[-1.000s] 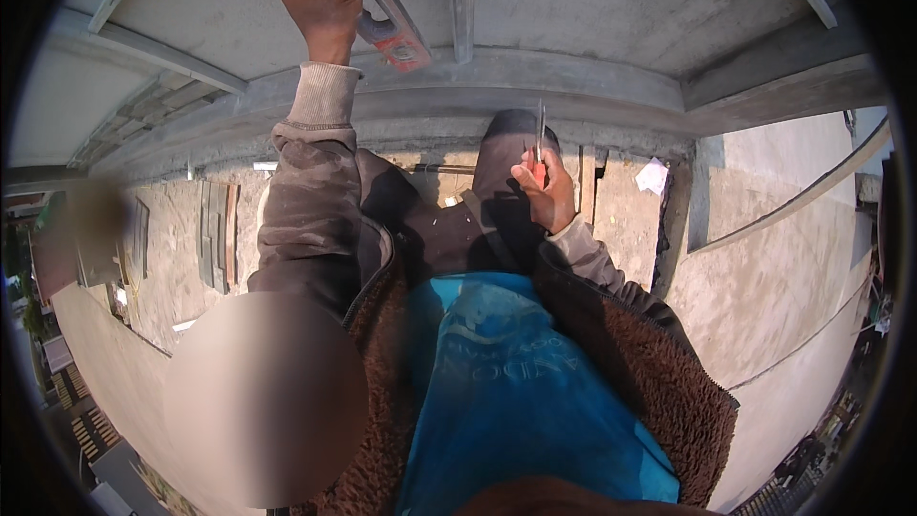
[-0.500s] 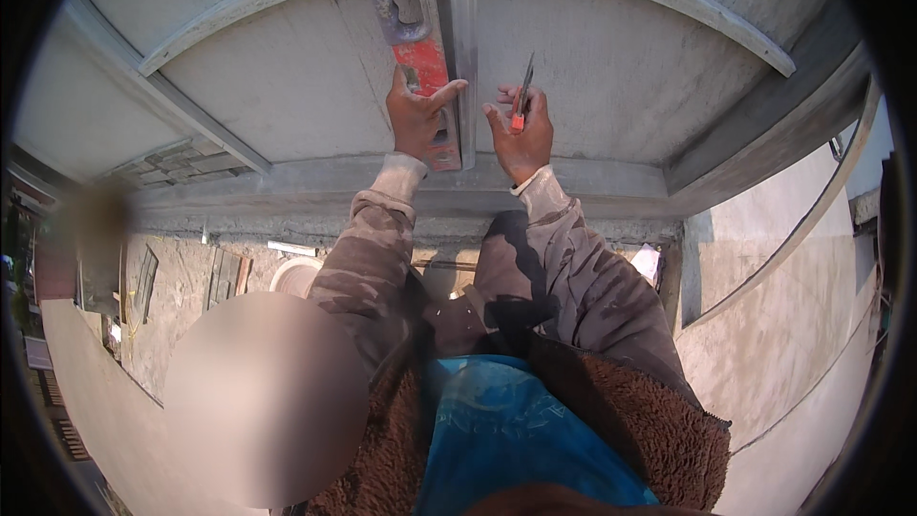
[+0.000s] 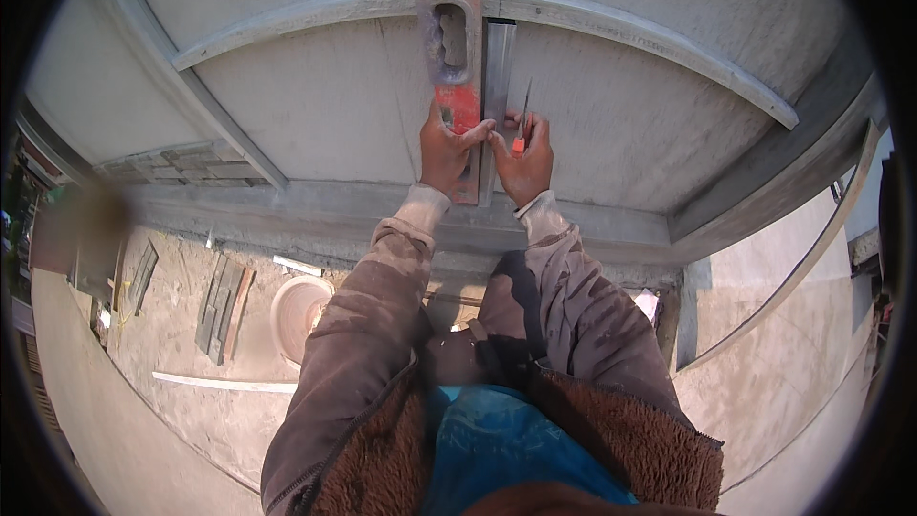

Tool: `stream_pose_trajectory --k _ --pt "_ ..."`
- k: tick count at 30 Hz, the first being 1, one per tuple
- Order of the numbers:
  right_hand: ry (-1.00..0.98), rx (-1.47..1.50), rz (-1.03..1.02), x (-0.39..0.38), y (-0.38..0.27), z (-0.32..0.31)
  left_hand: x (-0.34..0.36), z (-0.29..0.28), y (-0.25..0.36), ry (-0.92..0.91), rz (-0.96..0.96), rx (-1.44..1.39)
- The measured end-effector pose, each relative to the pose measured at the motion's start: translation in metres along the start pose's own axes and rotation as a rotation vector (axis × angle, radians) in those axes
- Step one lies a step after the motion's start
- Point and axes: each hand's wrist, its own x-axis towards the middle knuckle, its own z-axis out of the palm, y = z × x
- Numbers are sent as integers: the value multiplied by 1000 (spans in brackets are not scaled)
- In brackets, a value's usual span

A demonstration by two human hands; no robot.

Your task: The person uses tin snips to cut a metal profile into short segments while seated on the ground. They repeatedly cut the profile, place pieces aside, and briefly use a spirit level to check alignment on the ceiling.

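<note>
A worn red spirit level with a greyish-purple grip hole stands nearly upright against the grey wall. Its lower part is in the grasp of my left hand, whose thumb reaches across toward the right edge. Alongside the level runs a narrow grey metal strip. Over the strip's lower part, the thumb of my right hand meets or almost meets my left fingers. That hand is closed around a thin, pointed utility knife with an orange-red end, its tip pointing up. The right fingertips are partly hidden.
A pale curved strip crosses the wall above my hands, passing behind the level. Below them runs a grey ledge. On the ground to the left lie a round basin, dark slats and a white strip.
My right hand has come left to the metal strip, close against my left hand. In the picture, level and strip sit lower and farther right. A big blurred patch at lower left is gone.
</note>
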Motion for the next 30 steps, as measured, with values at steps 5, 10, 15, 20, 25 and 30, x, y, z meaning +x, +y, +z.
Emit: stream_pose_trajectory --k 5,10,15,20,25,30 --pt "24 -56 22 5 8 7 2 -5 -2 36 97 23" --pt "76 -145 -45 5 20 16 2 -26 -18 16 104 128" --pt "43 -163 19 3 15 22 -3 -51 -14 145 297 213" --pt "65 -183 -21 3 13 24 -14 -122 38 262 333 -297" --pt "191 -331 -233 2 27 31 -29 -192 67 477 288 -596" --pt "116 -224 -132 -7 21 35 -57 -229 62 804 70 -528"
